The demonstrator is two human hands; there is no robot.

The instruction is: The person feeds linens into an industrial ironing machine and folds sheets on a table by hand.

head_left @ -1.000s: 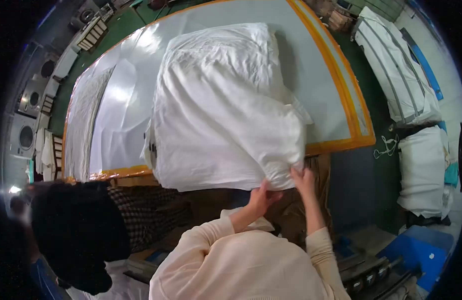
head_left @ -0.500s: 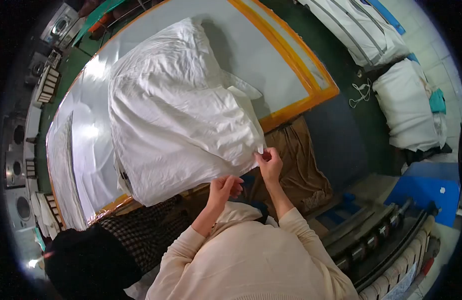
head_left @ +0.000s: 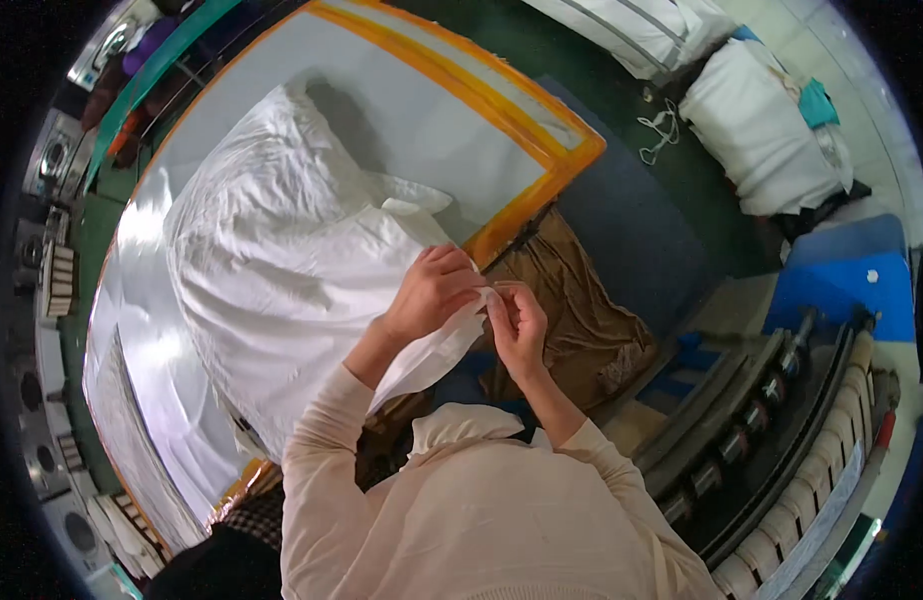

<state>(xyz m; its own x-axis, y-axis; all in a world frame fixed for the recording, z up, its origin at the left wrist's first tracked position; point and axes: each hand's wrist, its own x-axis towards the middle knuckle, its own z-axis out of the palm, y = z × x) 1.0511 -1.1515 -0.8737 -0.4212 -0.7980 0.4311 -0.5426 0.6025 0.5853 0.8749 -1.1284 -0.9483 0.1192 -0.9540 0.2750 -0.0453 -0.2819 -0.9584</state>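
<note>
A large white cloth (head_left: 282, 240), wrinkled and several layers thick, lies across the grey tabletop (head_left: 382, 70) and hangs over its near edge. My left hand (head_left: 434, 290) reaches over the near right corner of the cloth, its fingers closed on the edge. Just to the right, my right hand (head_left: 519, 325) pinches the same corner between thumb and fingers. The hands almost touch, and the cloth between them is drawn up off the table. The exact fold in my left fingertips is partly hidden.
Orange tape (head_left: 552, 150) borders the table. Brown fabric (head_left: 572, 290) hangs below its near edge. Another stack of white cloth (head_left: 132, 440) lies at the left. A machine with rollers (head_left: 742, 430) stands at the right, near a white bundle (head_left: 757, 120). A person in dark clothing (head_left: 222, 550) is at lower left.
My left hand has moved up and right to the cloth's corner and closed on it. The corner is lifted, and the view has shifted to the right.
</note>
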